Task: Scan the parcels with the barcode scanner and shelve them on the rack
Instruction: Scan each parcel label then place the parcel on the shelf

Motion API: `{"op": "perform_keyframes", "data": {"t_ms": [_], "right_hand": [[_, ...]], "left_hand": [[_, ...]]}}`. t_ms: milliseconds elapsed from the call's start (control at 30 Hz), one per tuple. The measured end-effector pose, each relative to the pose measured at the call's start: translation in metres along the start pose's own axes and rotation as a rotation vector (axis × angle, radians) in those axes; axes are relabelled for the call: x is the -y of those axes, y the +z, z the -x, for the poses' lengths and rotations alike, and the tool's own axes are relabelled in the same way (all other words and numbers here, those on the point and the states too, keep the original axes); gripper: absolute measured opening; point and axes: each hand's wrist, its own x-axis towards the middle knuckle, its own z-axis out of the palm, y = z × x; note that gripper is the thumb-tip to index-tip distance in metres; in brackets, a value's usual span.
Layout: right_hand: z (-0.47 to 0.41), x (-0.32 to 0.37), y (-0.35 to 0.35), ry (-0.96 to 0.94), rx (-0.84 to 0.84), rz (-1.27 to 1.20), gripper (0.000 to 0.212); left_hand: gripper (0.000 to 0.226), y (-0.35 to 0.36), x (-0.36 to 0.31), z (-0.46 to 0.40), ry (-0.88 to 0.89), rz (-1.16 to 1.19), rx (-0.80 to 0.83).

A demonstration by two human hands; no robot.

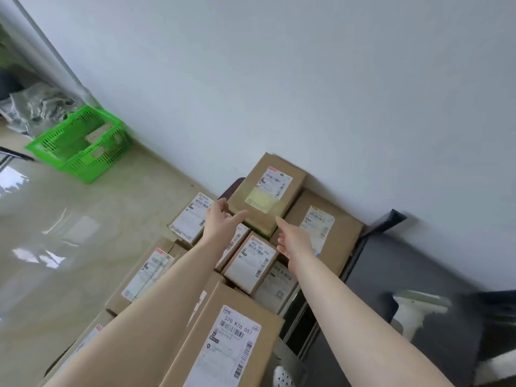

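Observation:
A brown cardboard parcel (pixel 266 191) with a white label and yellow tape sits on top of the pile near the white wall. My left hand (pixel 222 219) reaches toward its near left corner with fingers spread; contact is unclear. My right hand (pixel 293 240) stretches out just below its near right corner, index finger pointing, holding nothing. Several other labelled parcels lie around, such as a small one (pixel 251 262) between my arms and a large one (pixel 231 339) in the foreground. The white barcode scanner (pixel 413 311) rests on the dark surface at right.
A green plastic basket (pixel 81 143) with small parcels stands on the glossy floor at the left, with grey bags (pixel 39 107) behind it. A dark table (pixel 405 275) runs along the wall at right. A white shoe (pixel 283 377) shows at the bottom.

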Motion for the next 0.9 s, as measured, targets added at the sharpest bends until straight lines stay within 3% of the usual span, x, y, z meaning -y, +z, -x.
{"op": "perform_keyframes", "data": {"t_ms": [167,367,567,900], "right_hand": [[-0.034,-0.009,0.015,0.019,-0.005,0.060,0.082],[-0.043,-0.017,0.019,-0.052,-0.007,0.007,0.050],[-0.014,-0.007,0.017,-0.107,-0.015,-0.122,0.054],[0.072,0.037,-0.022,-0.237,0.111,-0.296,0.051]], "left_hand": [[0.080,0.008,0.005,-0.040,-0.004,-0.077,-0.003],[0.066,0.017,0.010,-0.048,0.019,-0.126,-0.011],[0.045,0.012,-0.001,-0.023,0.049,-0.004,-0.086],[0.036,0.010,-0.055,0.083,0.116,0.263,-0.196]]}}
